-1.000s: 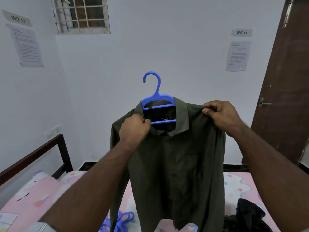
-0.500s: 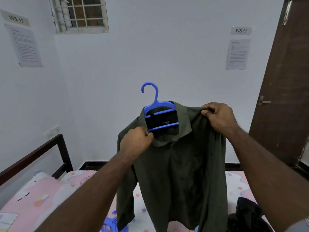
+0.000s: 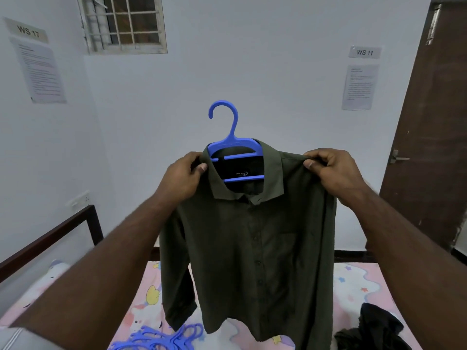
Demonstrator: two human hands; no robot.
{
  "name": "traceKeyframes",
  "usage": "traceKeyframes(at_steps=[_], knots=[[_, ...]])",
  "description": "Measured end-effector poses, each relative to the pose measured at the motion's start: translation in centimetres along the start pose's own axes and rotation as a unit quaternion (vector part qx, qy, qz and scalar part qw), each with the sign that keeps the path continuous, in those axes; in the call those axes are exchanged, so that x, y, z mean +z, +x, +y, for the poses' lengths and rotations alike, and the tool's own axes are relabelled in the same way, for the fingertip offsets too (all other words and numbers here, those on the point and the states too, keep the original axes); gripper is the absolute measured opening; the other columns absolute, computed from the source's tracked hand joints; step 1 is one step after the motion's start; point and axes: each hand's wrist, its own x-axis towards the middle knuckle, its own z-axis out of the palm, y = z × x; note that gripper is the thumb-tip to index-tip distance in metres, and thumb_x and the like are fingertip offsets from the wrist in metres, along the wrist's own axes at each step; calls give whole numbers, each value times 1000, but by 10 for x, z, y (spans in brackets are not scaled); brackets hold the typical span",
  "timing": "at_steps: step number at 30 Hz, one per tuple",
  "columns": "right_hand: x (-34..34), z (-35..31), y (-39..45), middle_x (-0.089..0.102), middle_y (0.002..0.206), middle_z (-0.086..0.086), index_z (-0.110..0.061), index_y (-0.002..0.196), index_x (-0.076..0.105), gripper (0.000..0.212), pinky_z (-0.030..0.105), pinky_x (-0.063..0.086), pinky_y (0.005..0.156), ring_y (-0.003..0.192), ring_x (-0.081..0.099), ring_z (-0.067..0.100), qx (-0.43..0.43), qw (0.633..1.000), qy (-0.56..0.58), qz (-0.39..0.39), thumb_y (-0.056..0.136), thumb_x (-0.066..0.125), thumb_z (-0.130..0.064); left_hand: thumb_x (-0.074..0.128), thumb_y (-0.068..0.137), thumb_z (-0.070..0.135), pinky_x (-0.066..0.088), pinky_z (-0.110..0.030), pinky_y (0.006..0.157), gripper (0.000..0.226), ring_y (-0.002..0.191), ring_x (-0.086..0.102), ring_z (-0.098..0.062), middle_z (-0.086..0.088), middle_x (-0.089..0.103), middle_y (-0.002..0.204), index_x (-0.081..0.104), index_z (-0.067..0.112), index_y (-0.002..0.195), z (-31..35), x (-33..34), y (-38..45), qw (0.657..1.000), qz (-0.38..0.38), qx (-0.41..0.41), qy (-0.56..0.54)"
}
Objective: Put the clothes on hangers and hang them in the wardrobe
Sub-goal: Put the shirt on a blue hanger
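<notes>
Hands are holding a dark green shirt (image 3: 252, 238) up in the air over a bed (image 3: 353, 281), in front of a white wall. The left hand (image 3: 183, 179) is pinching the cloth just left of the collar, and the right hand (image 3: 331, 170) is pinching the right shoulder seam, both thumbs pressing against curled fingers. Held this way, the shoulders are probably being spread and settled over a blue hanger (image 3: 233, 152), whose hook is rising above the collar and whose bars are showing inside the open neck. The shirt is hanging front-facing, buttoned, sleeves dangling, a chest pocket showing, its hem reaching down towards the pink patterned sheet. Spare blue hangers (image 3: 161, 338) are lying near the left, and a crumpled dark garment (image 3: 371, 329) near the right, likely waiting its turn. No wardrobe is showing.
</notes>
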Motion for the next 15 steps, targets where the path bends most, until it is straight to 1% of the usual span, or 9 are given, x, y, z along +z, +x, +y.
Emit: traceKeyframes(at_steps=[2, 3, 5, 8, 10, 13, 15], knots=[[0, -1, 1, 75, 96, -13, -25, 98, 77, 13, 42, 53, 98, 98, 68, 10, 4, 1000, 6, -13, 92, 69, -17, 55, 101, 27, 42, -25, 72, 13, 89, 59, -11, 10, 66, 97, 63, 25, 110, -5, -5, 0, 1000, -5, -13, -5], [0, 0, 1, 75, 96, -14, -26, 98, 77, 12, 42, 53, 98, 99, 69, 9, 11, 1000, 9, -20, 92, 70, -19, 56, 100, 28, 42, -24, 69, 10, 87, 60, -10, 9, 66, 93, 64, 25, 105, -7, -6, 0, 1000, -8, -19, -11], [2, 2, 0, 75, 96, -14, -27, 98, 77, 11, 40, 53, 98, 98, 68, 8, 31, 999, 10, -39, 91, 71, -20, 57, 100, 30, 45, -27, 70, 10, 85, 61, -13, 5, 67, 90, 65, 24, 99, -13, -6, -2, 999, -22, -38, -28], [8, 11, -9, 75, 93, -14, -29, 96, 77, 11, 39, 54, 96, 96, 68, 8, 65, 995, -10, -71, 89, 73, -22, 58, 99, 30, 48, -33, 75, 13, 84, 62, -18, -3, 69, 90, 67, 20, 96, -23, 3, -9, 994, -68, -74, -36], [18, 25, -20, 75, 91, -12, -30, 95, 77, 11, 37, 54, 96, 95, 68, 8, 91, 991, -27, -91, 88, 74, -22, 59, 99, 29, 47, -33, 74, 14, 82, 62, -18, -2, 69, 89, 67, 19, 95, -36, 14, -17, 990, -97, -100, -38], [39, 52, -45, 75, 88, -12, -29, 94, 77, 11, 34, 54, 94, 93, 68, 8, 134, 982, -48, -125, 88, 74, -22, 59, 99, 29, 45, -27, 68, 15, 79, 61, -15, 0, 68, 87, 68, 17, 96, -64, 38, -35, 978, -149, -138, -36], [55, 72, -65, 75, 86, -11, -27, 94, 77, 10, 32, 53, 92, 92, 69, 8, 165, 973, -62, -149, 88, 74, -20, 59, 99, 28, 45, -29, 69, 17, 77, 60, -17, -2, 68, 87, 68, 14, 95, -85, 59, -52, 965, -191, -174, -34]])
